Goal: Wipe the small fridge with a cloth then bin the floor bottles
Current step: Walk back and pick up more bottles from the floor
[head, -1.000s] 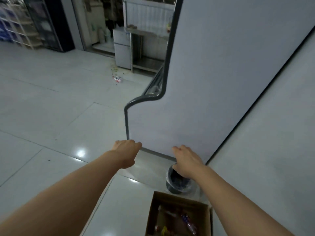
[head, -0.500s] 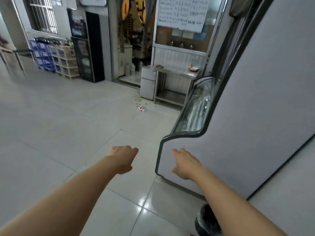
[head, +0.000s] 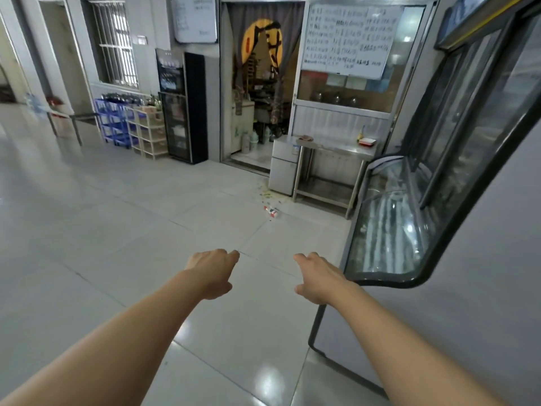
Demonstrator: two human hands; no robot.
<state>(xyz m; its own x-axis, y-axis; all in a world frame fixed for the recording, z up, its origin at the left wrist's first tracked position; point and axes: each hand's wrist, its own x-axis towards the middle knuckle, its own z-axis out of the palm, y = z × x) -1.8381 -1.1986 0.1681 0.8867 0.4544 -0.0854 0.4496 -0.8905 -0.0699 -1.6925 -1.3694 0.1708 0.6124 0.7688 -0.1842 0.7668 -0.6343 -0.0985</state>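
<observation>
A small grey two-door fridge (head: 283, 165) stands far ahead beside a steel table (head: 336, 148). A red and white bottle (head: 271, 211) lies on the tiled floor in front of the fridge, with small bits of litter (head: 268, 196) scattered around it. My left hand (head: 213, 272) and my right hand (head: 317, 276) are both held out in front of me over the floor, fingers loosely curled, holding nothing. No cloth or bin shows in the head view.
A large glass-fronted display chiller (head: 424, 230) fills the right side, close to my right arm. A black drinks cooler (head: 183, 106), blue and beige crate racks (head: 128, 127) and a curtained doorway (head: 260, 83) line the far wall. Open tiled floor (head: 102, 215) lies to the left.
The view has lifted from the black bin and cardboard box at my feet toward the far fridge. Both hands stay stretched out and hold nothing.
</observation>
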